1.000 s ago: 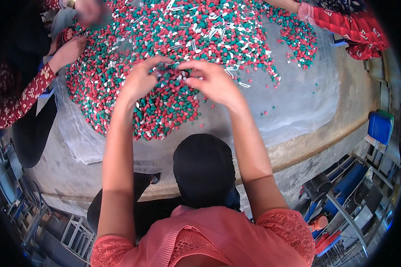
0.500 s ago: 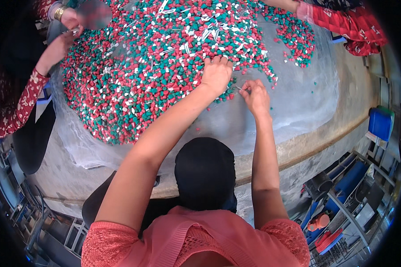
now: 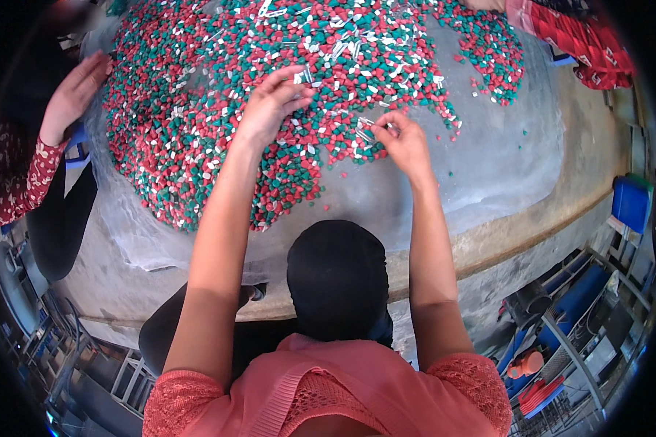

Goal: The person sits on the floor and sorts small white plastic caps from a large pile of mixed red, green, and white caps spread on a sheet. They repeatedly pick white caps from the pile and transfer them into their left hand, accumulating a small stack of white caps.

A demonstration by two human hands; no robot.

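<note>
Pile [image 3: 168, 146]: heap of red, green and white pieces, spread on a plastic sheet [image 3: 488, 182].
White strips [image 3: 363, 134]: at the pile's near right margin, directly to the left of the right fingertips, with pieces underneath.
Long axis: mostly crosswise to the pile's near-far line, the nearer one slanting toward the near right.
Nearer hand: the right, touching the strips' right end; the left farther off, to the left and beyond.
Right hand [image 3: 407, 146]: just off the pile's near right margin, thumb and forefinger pinched together, apparently on the strips.
Left hand [image 3: 266, 109]: above the pile's middle, with fingers bent and parted; short pale strip [image 3: 308, 74] at the fingertips, roughly along the pile's near-far line; cannot tell whether gripped.
Between hands: well apart, with part of the pile in the gap.
Co-worker's hand [image 3: 73, 95]: beside the pile's left edge.
Red sleeve [image 3: 565, 40]: beyond the pile's far right patch.
</note>
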